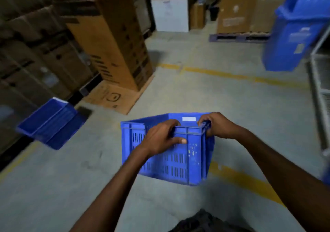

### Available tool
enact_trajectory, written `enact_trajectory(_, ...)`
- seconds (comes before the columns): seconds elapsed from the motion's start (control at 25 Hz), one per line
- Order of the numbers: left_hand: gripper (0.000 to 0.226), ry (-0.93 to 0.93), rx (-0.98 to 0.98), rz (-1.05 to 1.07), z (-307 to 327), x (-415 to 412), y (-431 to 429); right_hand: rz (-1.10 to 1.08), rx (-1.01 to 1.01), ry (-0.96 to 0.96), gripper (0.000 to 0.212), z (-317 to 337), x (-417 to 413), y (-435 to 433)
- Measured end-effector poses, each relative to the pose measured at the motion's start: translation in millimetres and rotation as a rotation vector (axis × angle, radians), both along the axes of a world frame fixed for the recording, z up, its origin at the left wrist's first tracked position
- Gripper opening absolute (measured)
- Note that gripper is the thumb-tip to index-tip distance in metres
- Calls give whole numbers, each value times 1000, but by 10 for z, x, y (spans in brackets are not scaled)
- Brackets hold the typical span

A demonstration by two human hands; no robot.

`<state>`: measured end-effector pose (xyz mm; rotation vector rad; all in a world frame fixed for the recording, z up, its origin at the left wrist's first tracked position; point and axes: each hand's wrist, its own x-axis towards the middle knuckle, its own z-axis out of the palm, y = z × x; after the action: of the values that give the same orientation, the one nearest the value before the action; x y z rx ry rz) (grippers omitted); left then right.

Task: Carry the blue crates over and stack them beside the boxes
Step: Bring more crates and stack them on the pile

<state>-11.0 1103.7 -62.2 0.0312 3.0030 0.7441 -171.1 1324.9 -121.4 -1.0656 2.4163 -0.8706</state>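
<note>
We find both hands clamped on one blue crate (167,149), which hangs clear of the concrete floor (232,106) directly ahead of the person. The left hand (160,139) grips the near rim, fingers hooked over the top edge and thumb pressed flat on the outer wall. The right hand (216,125) closes over the rim at the crate's right corner, fingers curled inside. We judge this two-point hold on the rim keeps the empty crate level and leaves the base free for setting down onto another.

Both forearms reach forward and converge on the crate, elbows low, wrists roughly straight, the right arm coming in from further out to the side. The pose reads as a carry, not a lift or a placement.

Further out on the left, other blue crates (51,123) sit nested near the wall of stacked cardboard boxes (44,57); blur prevents a count. We take this as the receiving stack. A tall carton (116,40) stands on a flattened cardboard sheet (114,96) beyond. On the right, a blue bin (294,30) stands near a metal rack (321,81). Yellow floor lines (232,74) cross the aisle.
</note>
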Motion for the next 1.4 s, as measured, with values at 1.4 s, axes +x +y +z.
enact_trajectory(1.4, 49, -382, -346, 798, -797, 1667, -9285, 991, 209, 697, 35, -393, 901, -11110)
